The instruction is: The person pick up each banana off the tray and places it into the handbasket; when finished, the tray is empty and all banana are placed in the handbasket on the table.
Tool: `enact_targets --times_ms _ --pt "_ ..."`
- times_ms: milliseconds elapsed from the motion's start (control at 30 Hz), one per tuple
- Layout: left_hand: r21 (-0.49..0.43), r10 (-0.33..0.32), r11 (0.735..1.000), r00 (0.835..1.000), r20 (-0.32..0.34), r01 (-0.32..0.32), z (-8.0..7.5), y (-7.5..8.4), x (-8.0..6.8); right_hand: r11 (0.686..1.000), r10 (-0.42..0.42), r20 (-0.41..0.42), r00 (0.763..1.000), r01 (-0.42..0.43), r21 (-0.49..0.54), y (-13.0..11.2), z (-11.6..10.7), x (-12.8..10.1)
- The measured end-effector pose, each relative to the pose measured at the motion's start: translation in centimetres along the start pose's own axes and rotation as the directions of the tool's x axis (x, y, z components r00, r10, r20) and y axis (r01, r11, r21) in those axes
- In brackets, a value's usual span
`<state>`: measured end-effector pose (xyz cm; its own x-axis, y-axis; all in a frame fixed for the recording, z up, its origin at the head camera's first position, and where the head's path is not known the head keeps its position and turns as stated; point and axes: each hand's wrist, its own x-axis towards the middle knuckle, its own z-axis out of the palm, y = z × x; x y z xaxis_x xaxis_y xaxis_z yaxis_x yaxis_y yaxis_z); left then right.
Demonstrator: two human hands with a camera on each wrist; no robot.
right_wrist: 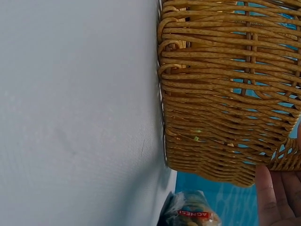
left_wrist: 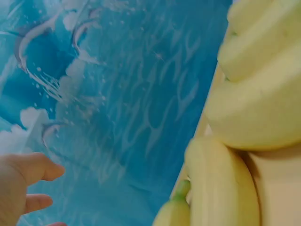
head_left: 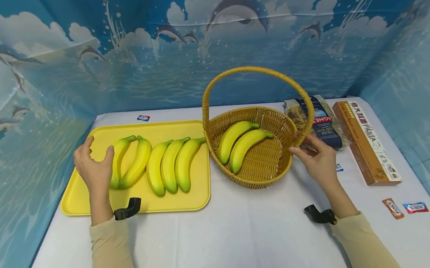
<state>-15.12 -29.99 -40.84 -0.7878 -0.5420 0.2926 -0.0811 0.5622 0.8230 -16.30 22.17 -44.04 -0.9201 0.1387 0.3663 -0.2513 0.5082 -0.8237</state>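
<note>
- Nearest, two sleeved forearms reach over the white table [head_left: 226, 237]; each wrist carries a small black camera mount.
- The left hand [head_left: 94, 168] rests over the leftmost banana [head_left: 117, 161] on the yellow tray [head_left: 88, 199], thumb up against the fruit and fingers spread and fairly straight on its far side. It looks like a loose cupping, not yet a closed grasp.
- The right hand [head_left: 317, 158] is at the right rim of the wicker basket [head_left: 260, 173], fingertips curled onto the weave and steadying it.
- Four more bananas [head_left: 169, 165] lie side by side on the tray, just right of the one under the left hand; two bananas [head_left: 239, 144] already lie in the basket.
- To do this step well, I judge the left fingers should wrap the fruit near its middle before lifting, clearing the neighbour that touches it, while the right hand keeps the basket from sliding.
- Farther right sit a pasta bag [head_left: 322, 122] and a long pasta box [head_left: 365, 144], with small sweets near the table edge.
- Hard to make out: the left wrist view is blurred, showing only fingertips [left_wrist: 33, 174] and pale banana skin. The right wrist view shows the basket wall [right_wrist: 225, 94] and the fingers' [right_wrist: 277, 197] edge, so the actual contact is cut off.
</note>
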Motion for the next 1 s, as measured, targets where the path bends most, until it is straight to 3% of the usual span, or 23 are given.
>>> enact_targets --times_ms 167,367,600,800,1000 --pt "0.036 -0.079 0.996 0.995 0.053 0.078 0.3 -1.9 0.5 1.000 -0.009 -0.004 1.000 0.010 0.017 0.0 0.1 0.0" --pt "0.109 -0.168 0.982 0.978 0.119 0.156 1.0 -4.1 0.8 1.000 -0.028 -0.011 1.000 0.028 0.010 0.0 0.2 0.0" --pt "0.172 -0.219 0.967 0.959 0.181 0.188 1.5 -6.0 1.0 1.000 -0.017 0.003 1.000 0.017 0.011 -0.1 0.1 0.1" --pt "0.146 -0.248 0.963 0.958 0.146 0.227 1.8 -6.4 1.0 1.000 -0.014 0.003 1.000 0.014 0.015 0.0 0.1 0.1" --pt "0.144 -0.231 0.966 0.968 0.096 0.216 1.9 -6.5 1.1 1.000 -0.008 0.001 1.000 0.008 0.015 0.0 0.0 0.0"
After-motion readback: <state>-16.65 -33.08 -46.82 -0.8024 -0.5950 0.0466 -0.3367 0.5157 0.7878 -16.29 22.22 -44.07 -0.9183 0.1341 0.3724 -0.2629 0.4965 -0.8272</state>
